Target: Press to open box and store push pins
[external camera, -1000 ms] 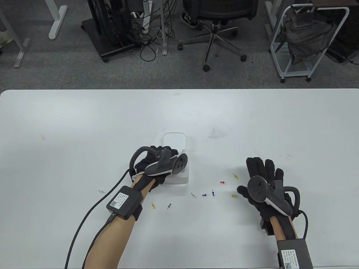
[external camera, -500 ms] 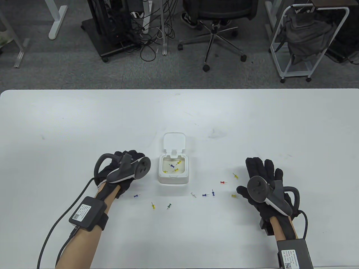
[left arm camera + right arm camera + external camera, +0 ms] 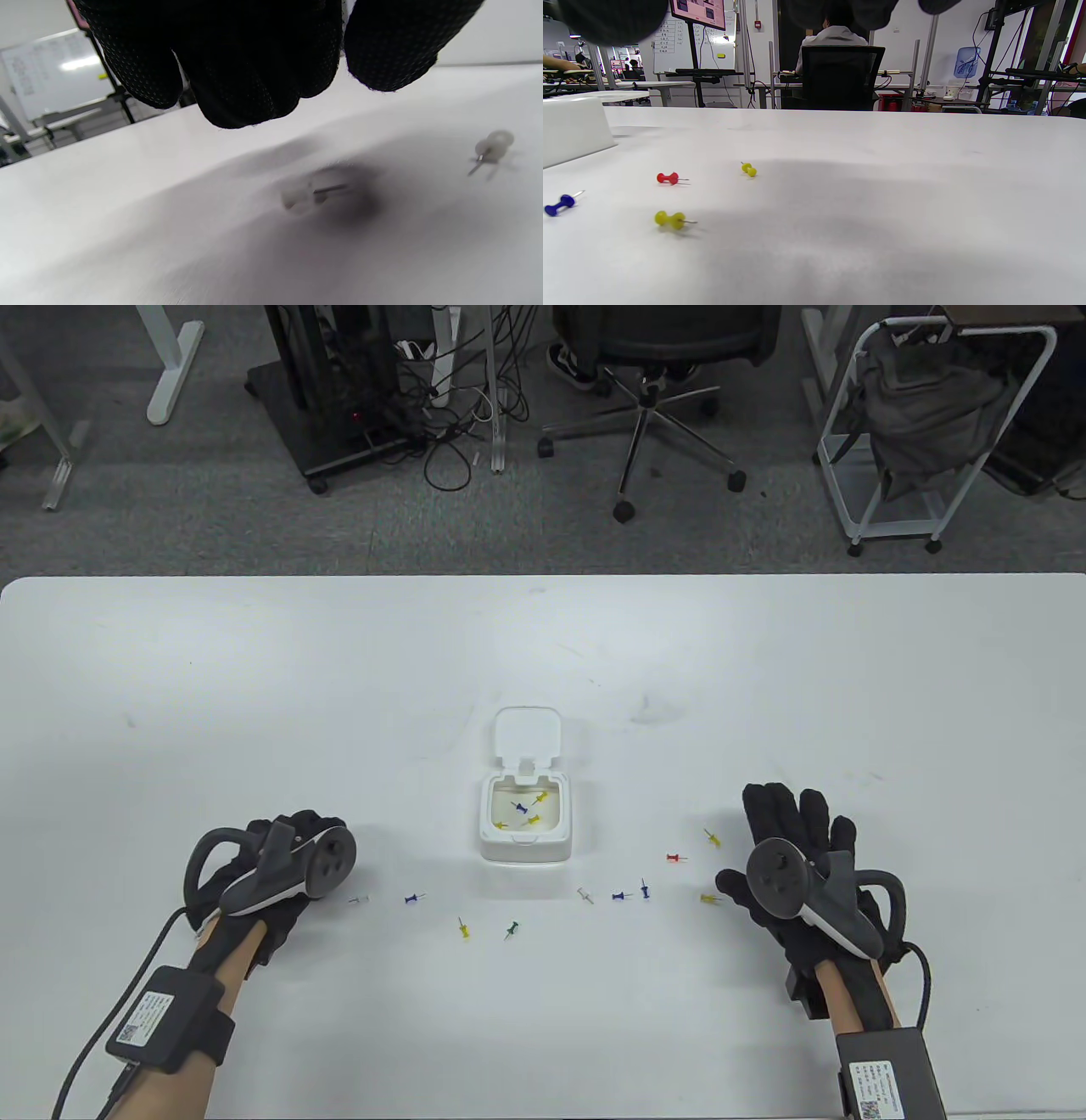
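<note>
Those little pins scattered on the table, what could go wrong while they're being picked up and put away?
The clear pin beneath the left hand is nearly invisible on the white table, so it might be missed or pricked. The right hand rests near a yellow pin and could knock it away. The open box is light; a bump may spill it.

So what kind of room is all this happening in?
Most likely an office or lab workspace. Beyond the white table stand a swivel office chair and a tangle of cables on grey carpet, and the right wrist view shows a whiteboard and someone seated at a desk.
</note>
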The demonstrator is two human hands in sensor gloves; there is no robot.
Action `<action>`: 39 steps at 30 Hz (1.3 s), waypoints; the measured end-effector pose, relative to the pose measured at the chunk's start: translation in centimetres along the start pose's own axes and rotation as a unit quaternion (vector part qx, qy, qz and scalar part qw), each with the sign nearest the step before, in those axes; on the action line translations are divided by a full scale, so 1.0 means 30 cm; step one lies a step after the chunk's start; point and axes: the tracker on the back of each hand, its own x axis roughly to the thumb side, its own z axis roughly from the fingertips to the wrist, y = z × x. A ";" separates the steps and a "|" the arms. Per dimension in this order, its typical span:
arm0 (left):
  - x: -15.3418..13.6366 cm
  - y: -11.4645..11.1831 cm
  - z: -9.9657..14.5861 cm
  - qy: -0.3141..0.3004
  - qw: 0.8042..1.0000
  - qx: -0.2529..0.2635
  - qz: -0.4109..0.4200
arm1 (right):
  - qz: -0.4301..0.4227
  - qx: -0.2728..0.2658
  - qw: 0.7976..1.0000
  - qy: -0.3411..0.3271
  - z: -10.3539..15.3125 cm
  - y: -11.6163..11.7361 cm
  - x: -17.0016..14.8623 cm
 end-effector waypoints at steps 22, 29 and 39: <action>-0.026 -0.115 0.025 0.019 0.999 0.007 -0.047 | 0.002 0.002 1.000 0.002 -0.001 0.000 0.001; -0.023 -0.109 0.015 0.019 0.999 -0.005 -0.041 | 0.002 0.002 1.000 0.002 -0.001 -0.001 0.001; 0.055 -0.002 -0.055 0.000 1.000 0.025 -0.010 | -0.001 0.000 1.000 0.001 -0.001 -0.002 0.001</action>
